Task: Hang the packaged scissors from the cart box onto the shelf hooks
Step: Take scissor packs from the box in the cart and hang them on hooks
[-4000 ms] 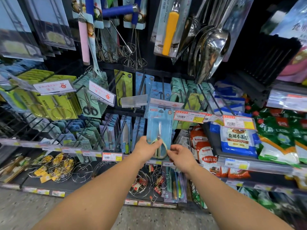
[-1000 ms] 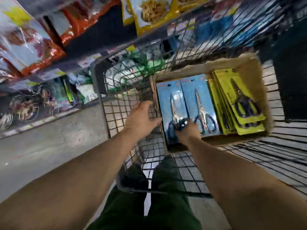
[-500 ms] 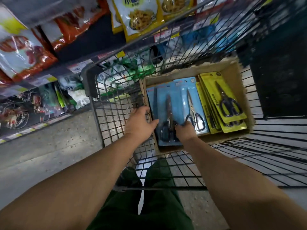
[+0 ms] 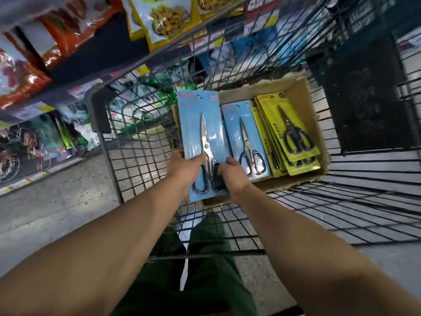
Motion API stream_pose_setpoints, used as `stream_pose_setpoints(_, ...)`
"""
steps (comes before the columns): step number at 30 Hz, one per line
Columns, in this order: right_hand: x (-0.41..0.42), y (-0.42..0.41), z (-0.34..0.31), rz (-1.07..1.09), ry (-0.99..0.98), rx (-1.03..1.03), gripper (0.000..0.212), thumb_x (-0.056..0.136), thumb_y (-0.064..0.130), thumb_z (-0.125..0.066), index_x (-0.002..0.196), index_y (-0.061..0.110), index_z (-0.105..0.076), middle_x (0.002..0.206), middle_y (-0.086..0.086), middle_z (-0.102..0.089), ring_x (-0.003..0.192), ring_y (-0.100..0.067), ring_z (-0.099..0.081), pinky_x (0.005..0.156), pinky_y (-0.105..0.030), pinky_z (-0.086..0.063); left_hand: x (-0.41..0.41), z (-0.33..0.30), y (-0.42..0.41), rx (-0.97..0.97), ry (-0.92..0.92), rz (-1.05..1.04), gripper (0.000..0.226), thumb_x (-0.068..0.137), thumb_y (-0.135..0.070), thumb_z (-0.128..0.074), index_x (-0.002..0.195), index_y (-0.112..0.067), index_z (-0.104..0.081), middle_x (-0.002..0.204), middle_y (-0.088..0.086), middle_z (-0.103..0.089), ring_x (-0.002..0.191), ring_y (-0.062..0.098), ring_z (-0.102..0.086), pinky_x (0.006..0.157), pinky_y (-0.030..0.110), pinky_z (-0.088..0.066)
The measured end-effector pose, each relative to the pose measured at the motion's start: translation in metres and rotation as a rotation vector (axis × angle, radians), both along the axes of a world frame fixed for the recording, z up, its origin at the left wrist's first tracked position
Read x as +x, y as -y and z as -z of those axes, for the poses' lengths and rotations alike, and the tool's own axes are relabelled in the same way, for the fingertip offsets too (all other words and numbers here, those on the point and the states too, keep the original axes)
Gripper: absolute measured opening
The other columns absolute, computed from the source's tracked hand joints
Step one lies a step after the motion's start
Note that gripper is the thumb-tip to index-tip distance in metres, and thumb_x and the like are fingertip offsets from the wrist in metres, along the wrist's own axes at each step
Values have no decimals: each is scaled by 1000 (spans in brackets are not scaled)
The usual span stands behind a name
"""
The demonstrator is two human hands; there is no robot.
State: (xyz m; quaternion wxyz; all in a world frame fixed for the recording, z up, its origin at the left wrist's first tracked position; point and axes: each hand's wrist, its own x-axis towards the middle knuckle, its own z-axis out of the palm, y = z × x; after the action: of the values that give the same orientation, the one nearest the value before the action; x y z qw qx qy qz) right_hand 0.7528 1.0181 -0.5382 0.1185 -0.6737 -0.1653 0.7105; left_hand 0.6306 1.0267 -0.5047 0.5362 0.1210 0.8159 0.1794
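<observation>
A blue scissors pack (image 4: 200,142) is being held above the cart box (image 4: 303,92), its lower end being pinched by the left hand (image 4: 185,171) and right hand (image 4: 232,174), each grip closed on it. It is best being kept flat, hang hole leading toward the hooks.
</observation>
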Motion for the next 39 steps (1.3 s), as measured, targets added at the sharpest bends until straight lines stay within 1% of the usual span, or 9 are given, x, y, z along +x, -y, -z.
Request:
stream_pose_setpoints(4, -1, -3, -4, -27, -46, 2, 22, 65, 15, -49, 86, 17, -42, 73, -9, -42, 75, -25, -39, 65, -40, -33, 9, -1, 0, 17, -2, -55, 37, 84, -28, -78, 109, -12, -55, 101, 1, -61, 85, 19, -57, 71, 26, -42)
stream_pose_setpoints(8, 7, -10, 0, -60, -91, 31, 22, 86, 20, -56, 106, 13, -50, 97, -8, -58, 95, -28, -58, 84, -37, -48, 5, 1, 1, 33, -68, -18, 45, 81, -21, -80, 119, -9, -59, 110, 5, -67, 91, 22, -62, 75, 27, -46)
stream_pose_setpoints(10, 19, -18, 10, -123, 92, 107, 34, 95, 27, -52, 126, 14, -49, 113, -1, -58, 100, -18, -56, 83, -27, -45, -2, 5, 2, 13, -63, -20, 46, 82, -22, -79, 121, -10, -60, 110, 5, -68, 95, 24, -64, 80, 31, -51)
stream_pose_setpoints(13, 50, -26, 41, -485, 593, 162, 52, 95, 36, -49, 141, 15, -37, 140, -10, -44, 123, -28, -46, 102, -39, -38, -15, 10, 8, -9, -26, 9, 45, 82, -27, -79, 120, -14, -60, 106, 4, -70, 92, 22, -68, 84, 37, -56)
stream_pose_setpoints(18, 57, -15, 66, -790, 734, 115, 70, 91, 50, -51, 147, 15, -28, 160, -8, -12, 146, -34, -9, 118, -50, -17, -26, 14, 18, -13, 0, -13, 40, 82, -23, -80, 117, -13, -64, 101, 4, -73, 85, 17, -71, 72, 30, -59)
stream_pose_setpoints(24, 39, -10, 68, -576, 689, 148, 71, 84, 42, -68, 141, 20, -33, 149, -11, -28, 132, -36, -37, 108, -51, -36, -29, 17, 22, -33, 17, -9, 42, 82, -27, -80, 118, -15, -61, 103, 2, -72, 91, 19, -69, 81, 35, -57)
stream_pose_setpoints(28, 35, -13, 70, -519, 773, 95, 93, 82, 46, -70, 152, 21, -15, 151, -11, -31, 137, -33, -32, 111, -49, -29, -33, 17, 22, -6, 59, -20, 43, 84, -22, -78, 120, -14, -57, 105, 2, -70, 91, 17, -68, 74, 29, -55)
stream_pose_setpoints(36, 16, -23, 78, -380, 705, 62, 103, 75, 47, -77, 152, 20, -14, 148, -13, -28, 136, -37, -30, 111, -50, -31, -46, 15, 31, 23, 129, -32, 35, 85, -19, -77, 115, -15, -60, 95, -2, -70, 78, 10, -68, 54, 22, -52)
stream_pose_setpoints(39, 17, -31, 83, -394, 722, 12, 100, 72, 45, -79, 149, 21, -19, 143, -15, -38, 132, -37, -39, 108, -50, -38, -59, 17, 36, 26, 130, -17, 38, 83, -23, -79, 116, -15, -62, 101, 1, -73, 86, 16, -71, 65, 28, -56)
